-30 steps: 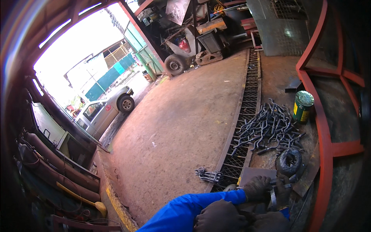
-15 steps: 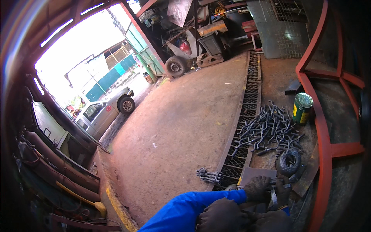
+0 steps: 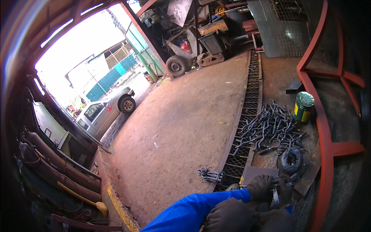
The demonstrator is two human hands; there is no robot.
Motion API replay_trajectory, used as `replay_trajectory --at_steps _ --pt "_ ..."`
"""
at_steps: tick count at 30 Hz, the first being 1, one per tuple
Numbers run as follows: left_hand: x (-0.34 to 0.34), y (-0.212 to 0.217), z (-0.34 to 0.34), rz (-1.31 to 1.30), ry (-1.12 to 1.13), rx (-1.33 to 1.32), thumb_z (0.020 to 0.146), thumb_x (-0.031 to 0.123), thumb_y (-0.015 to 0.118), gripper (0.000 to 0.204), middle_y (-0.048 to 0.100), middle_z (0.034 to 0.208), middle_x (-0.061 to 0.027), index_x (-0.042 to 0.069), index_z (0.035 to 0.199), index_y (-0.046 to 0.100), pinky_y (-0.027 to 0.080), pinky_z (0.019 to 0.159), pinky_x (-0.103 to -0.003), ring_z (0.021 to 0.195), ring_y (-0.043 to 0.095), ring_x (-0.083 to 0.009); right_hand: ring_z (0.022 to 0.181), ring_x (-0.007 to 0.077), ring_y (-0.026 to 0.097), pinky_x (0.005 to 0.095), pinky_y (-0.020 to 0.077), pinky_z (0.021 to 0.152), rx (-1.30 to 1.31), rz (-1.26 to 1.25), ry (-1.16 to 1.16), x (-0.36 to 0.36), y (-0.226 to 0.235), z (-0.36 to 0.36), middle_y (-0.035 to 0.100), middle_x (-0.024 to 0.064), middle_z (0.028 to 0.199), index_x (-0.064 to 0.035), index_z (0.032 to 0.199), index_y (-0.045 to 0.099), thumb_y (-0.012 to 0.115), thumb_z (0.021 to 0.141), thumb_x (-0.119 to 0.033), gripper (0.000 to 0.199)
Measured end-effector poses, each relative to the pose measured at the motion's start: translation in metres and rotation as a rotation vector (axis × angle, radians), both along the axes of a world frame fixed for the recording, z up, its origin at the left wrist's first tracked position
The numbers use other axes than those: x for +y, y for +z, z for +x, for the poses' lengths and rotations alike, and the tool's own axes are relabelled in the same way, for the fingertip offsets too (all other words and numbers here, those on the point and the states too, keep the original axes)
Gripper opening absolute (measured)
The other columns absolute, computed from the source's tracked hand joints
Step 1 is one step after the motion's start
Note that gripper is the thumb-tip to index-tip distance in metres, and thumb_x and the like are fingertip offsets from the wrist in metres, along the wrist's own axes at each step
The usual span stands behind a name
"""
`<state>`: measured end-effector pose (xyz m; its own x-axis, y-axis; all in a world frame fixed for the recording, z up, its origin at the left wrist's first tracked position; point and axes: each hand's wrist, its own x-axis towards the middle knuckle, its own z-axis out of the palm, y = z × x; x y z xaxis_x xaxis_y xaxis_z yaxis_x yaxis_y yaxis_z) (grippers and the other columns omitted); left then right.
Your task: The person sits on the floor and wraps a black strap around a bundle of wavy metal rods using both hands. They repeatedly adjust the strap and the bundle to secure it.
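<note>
At the lower right my left hand (image 3: 259,186), in a dark glove, has its fingers curled round a short grey metal rod (image 3: 276,179). Close beside it, my gloved right hand (image 3: 285,190) is closed at the other end of that rod. A pale, shiny strip (image 3: 275,197) shows between the hands; its kind I cannot make out. Just beyond them lie a flat metal plate (image 3: 259,172) and a coil wrapped in black plastic (image 3: 290,160). Farther off spreads a heap of bent metal rods (image 3: 270,125). Left of my hands rests a small bundle of similar rods (image 3: 210,175).
A long floor grating (image 3: 247,104) runs away from me. At the right stand a green and yellow can (image 3: 303,107) and a red steel frame (image 3: 324,135). Gas cylinders (image 3: 58,164) lie at the left; a pickup (image 3: 101,113) is parked outside.
The view has shifted slightly. Both hands keep their closed hold at nearly the same spot, and the rods and coil have not moved.
</note>
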<state>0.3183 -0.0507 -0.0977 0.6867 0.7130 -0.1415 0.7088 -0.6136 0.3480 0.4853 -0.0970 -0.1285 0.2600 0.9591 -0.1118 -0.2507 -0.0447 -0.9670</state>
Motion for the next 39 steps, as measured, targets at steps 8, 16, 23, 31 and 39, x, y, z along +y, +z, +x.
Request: replay_trajectory --at_steps 8,16,23,31,39 --pt "0.001 -0.002 -0.004 0.005 0.021 -0.099 0.063 0.05 0.08 0.09 0.057 0.116 -0.0239 -0.004 0.127 0.046 0.047 0.088 -0.05 0.105 0.057 -0.04 0.082 0.0105 0.056 0.0295 0.0473 0.072 -0.041 0.078 -0.007 0.007 -0.013 0.002 0.061 -0.0008 0.095 -0.006 0.107 0.065 0.063 0.093 -0.016 0.017" --pt "-0.001 -0.002 -0.001 0.067 0.016 -0.053 0.072 0.043 0.075 0.072 0.06 0.108 -0.021 -0.003 0.122 0.049 0.049 0.083 -0.049 0.097 0.06 -0.0383 0.089 0.0145 0.058 0.0333 0.0487 0.08 -0.156 0.152 -0.066 0.007 -0.035 0.006 0.063 0.0032 0.098 -0.0047 0.106 0.065 0.056 0.101 -0.025 0.023" --pt "-0.002 -0.001 -0.003 0.094 -0.008 0.014 0.073 0.039 0.074 0.07 0.059 0.109 -0.021 -0.003 0.123 0.048 0.05 0.081 -0.046 0.099 0.06 -0.0368 0.095 0.015 0.057 0.0344 0.0462 0.087 -0.026 0.107 -0.009 0.005 -0.034 0.009 0.064 0.0052 0.101 -0.0031 0.104 0.065 0.053 0.101 -0.022 0.022" --pt "0.002 -0.015 -0.002 0.088 -0.009 0.034 0.075 0.04 0.07 0.068 0.059 0.11 -0.0204 -0.002 0.123 0.049 0.049 0.082 -0.048 0.1 0.06 -0.0365 0.092 0.0129 0.056 0.0316 0.0464 0.082 -0.06 -0.034 0.069 0.003 -0.014 0.014 0.064 0.0034 0.1 -0.0033 0.102 0.065 0.055 0.098 -0.017 0.018" --pt "-0.002 0.001 0.0 0.079 0.027 -0.109 0.076 0.04 0.07 0.063 0.061 0.107 -0.0211 -0.002 0.118 0.052 0.049 0.082 -0.048 0.098 0.06 -0.0381 0.086 0.0124 0.056 0.032 0.048 0.076 0.041 -0.133 0.1 0.007 -0.016 0.019 0.063 0.002 0.096 -0.005 0.107 0.066 0.057 0.097 -0.018 0.019"
